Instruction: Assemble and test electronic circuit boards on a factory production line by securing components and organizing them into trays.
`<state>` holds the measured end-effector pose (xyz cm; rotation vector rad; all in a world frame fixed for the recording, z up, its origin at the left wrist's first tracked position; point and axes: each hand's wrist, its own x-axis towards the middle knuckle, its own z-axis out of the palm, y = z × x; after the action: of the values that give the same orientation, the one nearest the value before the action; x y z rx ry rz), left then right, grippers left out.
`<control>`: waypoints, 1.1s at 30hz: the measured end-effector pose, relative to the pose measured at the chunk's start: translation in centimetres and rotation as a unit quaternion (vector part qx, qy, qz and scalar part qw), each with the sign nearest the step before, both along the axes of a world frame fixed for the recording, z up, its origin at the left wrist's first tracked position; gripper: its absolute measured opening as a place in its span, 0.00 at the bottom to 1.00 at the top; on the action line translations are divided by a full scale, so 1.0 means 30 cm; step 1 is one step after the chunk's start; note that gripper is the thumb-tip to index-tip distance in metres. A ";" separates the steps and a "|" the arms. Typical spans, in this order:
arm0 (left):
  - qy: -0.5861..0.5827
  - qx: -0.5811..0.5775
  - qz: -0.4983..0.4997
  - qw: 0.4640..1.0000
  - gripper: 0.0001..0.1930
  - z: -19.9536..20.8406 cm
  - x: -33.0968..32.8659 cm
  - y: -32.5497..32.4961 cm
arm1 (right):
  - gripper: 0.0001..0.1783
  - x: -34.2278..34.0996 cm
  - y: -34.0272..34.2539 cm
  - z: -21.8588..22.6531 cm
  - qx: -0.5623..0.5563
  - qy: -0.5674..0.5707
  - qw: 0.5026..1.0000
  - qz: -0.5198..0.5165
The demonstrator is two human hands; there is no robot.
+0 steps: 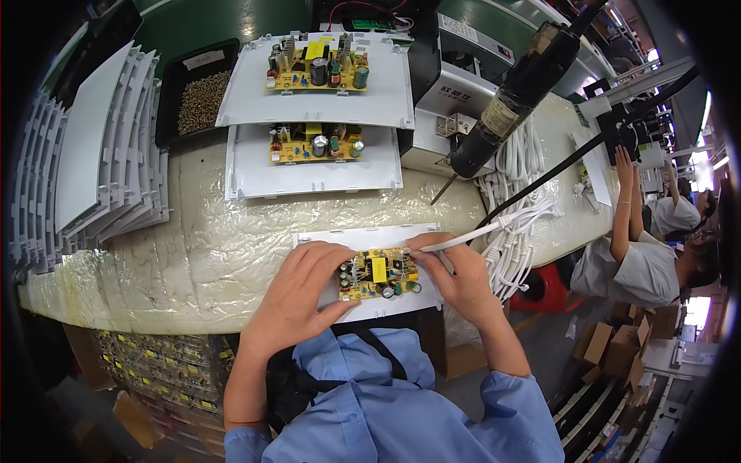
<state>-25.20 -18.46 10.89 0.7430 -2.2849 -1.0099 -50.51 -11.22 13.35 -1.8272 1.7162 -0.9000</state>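
A yellow circuit board (378, 270) with coils and capacitors lies on a white plastic panel (363, 235) at the table's near edge. My left hand (302, 292) grips the board's left end, thumb at the near side and fingers at the far side. At the right end, my right hand (455, 278) has thumb and fingers closed on the board's edge. A white cable (471, 234) runs from beside my right fingertips toward the right. Further back, two more white panels (239, 85) each carry a similar board (315, 68), one panel overlapping the other.
An electric screwdriver (509, 100) hangs at the right, its bit over the table. Bundled white cables (513, 255) lie below it. A black bin of screws (204, 96) and stacked white panels (100, 147) stand left. A metal-cased machine (455, 108) is behind. People (633, 262) work at far right.
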 end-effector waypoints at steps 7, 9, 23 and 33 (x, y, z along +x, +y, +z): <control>-0.004 -0.001 0.004 1.000 0.32 0.002 0.003 0.006 | 0.09 0.014 0.013 -0.033 -0.071 0.035 0.997 -0.015; -0.003 -0.001 0.001 1.000 0.32 0.002 0.001 0.006 | 0.10 0.008 0.013 -0.054 -0.121 0.063 0.991 0.002; -0.015 -0.023 0.006 1.000 0.33 0.007 -0.002 -0.002 | 0.13 0.003 -0.031 -0.047 -0.174 0.173 0.969 0.032; 0.007 -0.047 0.004 0.999 0.34 0.001 -0.010 0.012 | 0.11 -0.004 0.006 -0.095 -0.183 0.153 0.971 -0.016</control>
<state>-25.50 -18.10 10.92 0.7051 -2.2981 -0.8947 -50.64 -11.03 10.51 -2.2861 1.8591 -1.0486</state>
